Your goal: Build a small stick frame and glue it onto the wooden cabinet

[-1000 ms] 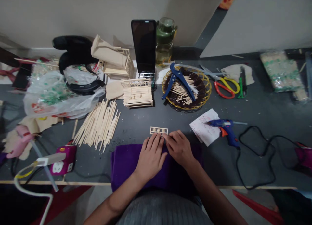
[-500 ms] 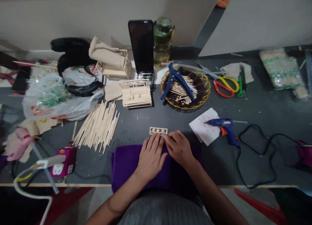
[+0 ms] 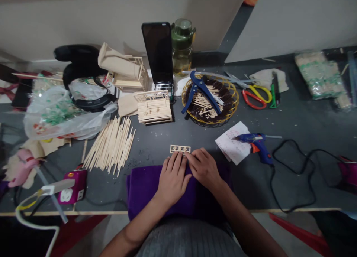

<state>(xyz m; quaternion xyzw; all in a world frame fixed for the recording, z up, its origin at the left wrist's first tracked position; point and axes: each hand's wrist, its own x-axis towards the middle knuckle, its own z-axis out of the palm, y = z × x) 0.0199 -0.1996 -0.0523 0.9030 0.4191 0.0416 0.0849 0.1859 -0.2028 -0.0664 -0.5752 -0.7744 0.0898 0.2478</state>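
Note:
A small flat frame of pale wooden sticks (image 3: 180,148), with round flower-like bits inside, lies on the dark table just past a folded purple cloth (image 3: 143,190). My left hand (image 3: 173,177) rests palm down over the cloth, fingers stretched out and their tips at the frame's near edge. Beside it, my right hand (image 3: 203,167) has its fingers curled together, the index tip near the frame's right near corner. Whatever those right fingers may pinch is hidden.
Loose sticks (image 3: 110,145) lie left; a slatted stick model (image 3: 154,112) and propped phone (image 3: 157,52) stand behind. A basket (image 3: 232,108) holds a blue cutter (image 3: 205,90). Rightward are paper (image 3: 232,145), a corded glue gun (image 3: 258,142) and scissors (image 3: 253,99).
The camera view has shifted slightly, moving the background things a little to the left. Both hands stay at the small frame with hardly any movement.

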